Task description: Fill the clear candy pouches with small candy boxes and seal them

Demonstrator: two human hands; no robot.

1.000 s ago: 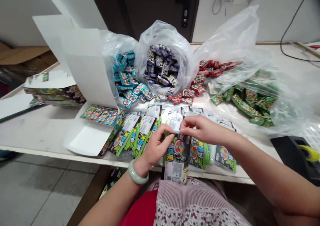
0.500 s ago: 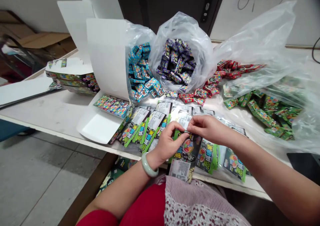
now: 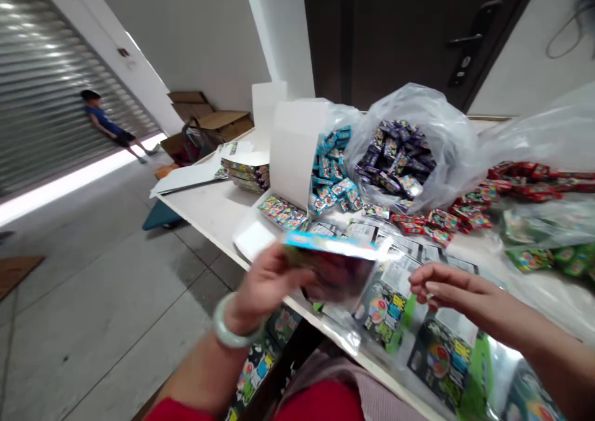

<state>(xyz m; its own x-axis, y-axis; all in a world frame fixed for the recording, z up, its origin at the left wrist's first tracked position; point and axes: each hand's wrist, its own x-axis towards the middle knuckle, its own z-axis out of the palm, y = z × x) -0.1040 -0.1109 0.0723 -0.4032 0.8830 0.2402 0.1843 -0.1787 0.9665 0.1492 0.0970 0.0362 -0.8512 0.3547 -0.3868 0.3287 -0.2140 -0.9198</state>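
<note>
My left hand (image 3: pixel 267 284) grips a candy packet (image 3: pixel 332 269) at its left end. The packet is tilted above the table edge and blurred by motion; its upper edge looks blue and its film shiny. Off to the right, my right hand (image 3: pixel 449 291) is apart from it, fingers loosely bent and holding nothing that shows. Beneath that hand lie flat black-and-green printed packets (image 3: pixel 441 362) in clear film, overlapping one another. An open white-lidded box (image 3: pixel 283 210) with a row of small colourful candy packs stands beyond my left hand.
Clear bags spill small blue packs (image 3: pixel 332 163), purple packs (image 3: pixel 395 154), red packs (image 3: pixel 525 179) and green packs (image 3: pixel 576 261) along the back. Stacked printed boxes (image 3: pixel 246 170) stand left. Cardboard boxes (image 3: pixel 227 123) lie behind. A person (image 3: pixel 109 126) leans by the shutter.
My hands have separated. The left hand has lifted a packet up from the front edge and tilted it, while the right has let go. The view has swung left.
</note>
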